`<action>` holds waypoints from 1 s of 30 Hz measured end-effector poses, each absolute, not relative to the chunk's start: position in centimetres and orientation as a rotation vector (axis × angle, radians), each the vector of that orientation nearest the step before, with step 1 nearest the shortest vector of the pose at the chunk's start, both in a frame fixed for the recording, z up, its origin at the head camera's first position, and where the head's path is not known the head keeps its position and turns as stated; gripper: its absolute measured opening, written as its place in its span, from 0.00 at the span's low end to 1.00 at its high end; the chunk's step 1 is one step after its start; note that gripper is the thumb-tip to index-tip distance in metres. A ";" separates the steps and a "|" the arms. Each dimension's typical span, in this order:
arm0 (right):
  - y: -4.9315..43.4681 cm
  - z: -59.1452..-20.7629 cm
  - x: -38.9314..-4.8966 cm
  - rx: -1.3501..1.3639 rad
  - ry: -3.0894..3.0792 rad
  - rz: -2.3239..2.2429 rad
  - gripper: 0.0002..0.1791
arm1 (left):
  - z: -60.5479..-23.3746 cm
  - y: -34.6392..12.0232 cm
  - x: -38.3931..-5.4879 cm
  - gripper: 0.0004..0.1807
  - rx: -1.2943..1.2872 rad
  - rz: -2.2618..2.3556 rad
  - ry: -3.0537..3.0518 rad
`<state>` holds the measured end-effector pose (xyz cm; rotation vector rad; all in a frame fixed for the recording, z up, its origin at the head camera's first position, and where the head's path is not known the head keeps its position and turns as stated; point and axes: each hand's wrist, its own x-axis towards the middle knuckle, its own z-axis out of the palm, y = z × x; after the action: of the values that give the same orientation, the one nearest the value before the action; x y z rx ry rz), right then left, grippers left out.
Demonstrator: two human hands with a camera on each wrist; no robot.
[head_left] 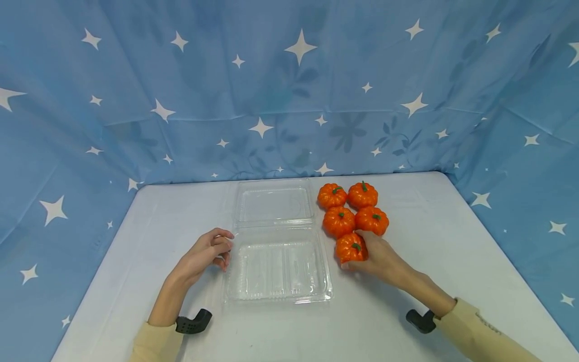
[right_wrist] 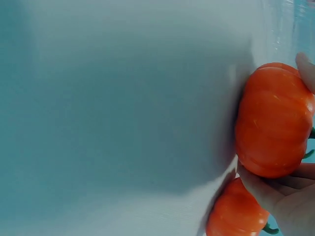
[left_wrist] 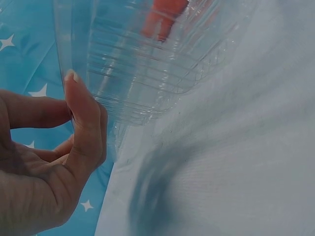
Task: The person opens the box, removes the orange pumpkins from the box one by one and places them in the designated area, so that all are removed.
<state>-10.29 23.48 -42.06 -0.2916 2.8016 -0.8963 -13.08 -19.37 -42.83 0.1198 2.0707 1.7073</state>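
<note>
A clear plastic clamshell box (head_left: 278, 269) lies with its lid laid back on a white table. My left hand (head_left: 205, 255) pinches the left rim of the box between thumb and fingers, as the left wrist view shows closely at the hand (left_wrist: 74, 132). To the right of the box, my right hand (head_left: 377, 259) grips the nearest small orange pumpkin (head_left: 350, 246), thumb on its near side and fingers on the far side. In the right wrist view this pumpkin (right_wrist: 275, 120) sits between thumb and fingers, its green stem partly cut off by the frame edge.
Several more orange pumpkins (head_left: 339, 221) stand clustered just beyond the gripped one, right of the box. The open lid (head_left: 273, 201) extends toward the back of the table (head_left: 407, 322). A blue star-patterned curtain (head_left: 289, 100) hangs around the back and sides.
</note>
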 end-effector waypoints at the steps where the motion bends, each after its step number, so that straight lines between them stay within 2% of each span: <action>1: 23.5 -42.2 -10.3 -0.290 2.798 -0.901 0.49 | -42.8 -19.4 -13.1 0.23 0.121 1.707 2.071; 9: 23.4 -42.7 -10.1 -0.305 2.812 -0.943 0.49 | -42.7 -19.6 -12.9 0.23 0.112 1.706 2.080; 16: 23.4 -42.3 -10.2 -0.328 2.870 -0.922 0.53 | -42.7 -19.9 -12.9 0.23 0.122 1.665 2.128; 24: 23.0 -41.3 -11.5 -0.588 3.044 -1.051 0.35 | -42.1 -19.9 -12.8 0.27 0.165 1.372 2.425; 30: 22.3 -40.7 -12.8 -0.656 3.053 -1.009 0.33 | -41.3 -19.3 -13.2 0.32 0.271 1.129 2.759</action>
<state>-12.76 22.34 -40.68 -0.6557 3.0528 -1.0089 -13.24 -19.32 -41.30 0.2711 2.7586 1.1291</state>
